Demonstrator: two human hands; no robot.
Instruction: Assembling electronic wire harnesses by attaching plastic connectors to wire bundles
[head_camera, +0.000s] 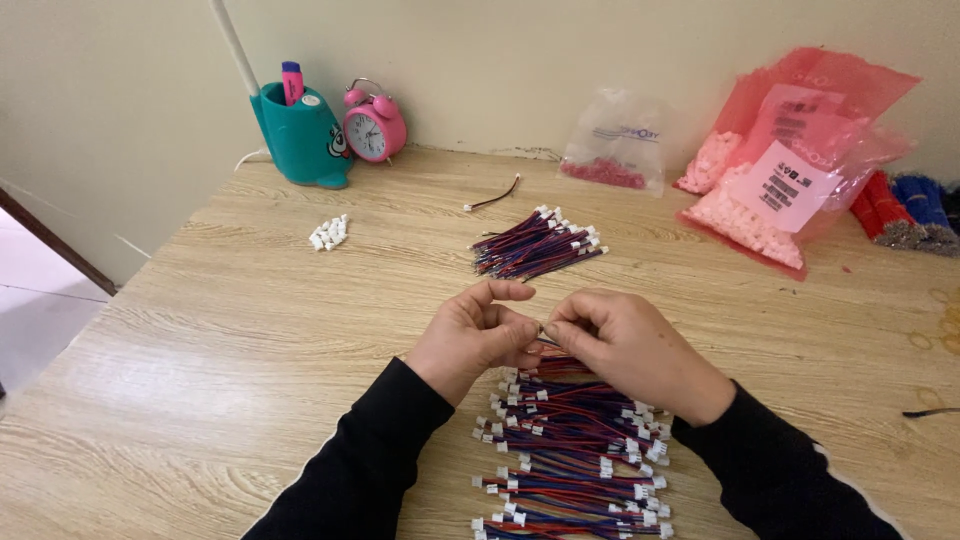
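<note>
A small wire (543, 335) is pinched between both hands, left hand (470, 335) and right hand (625, 345), fingers closed on it, just above a wire pile (570, 450) on the counter (250, 330). A wire bundle (535, 248) lies beyond; white connectors (329, 232) sit well left.

Home piecework bench, wooden table (250, 330) against plain wall, alarm clock (375, 125) beyond the hands (560, 340), bagged connectors (770, 190) far right

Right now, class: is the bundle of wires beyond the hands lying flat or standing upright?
Lying flat. The wire bundle rests lengthwise on the wooden table, its white connector ends fanned out sideways.
</note>
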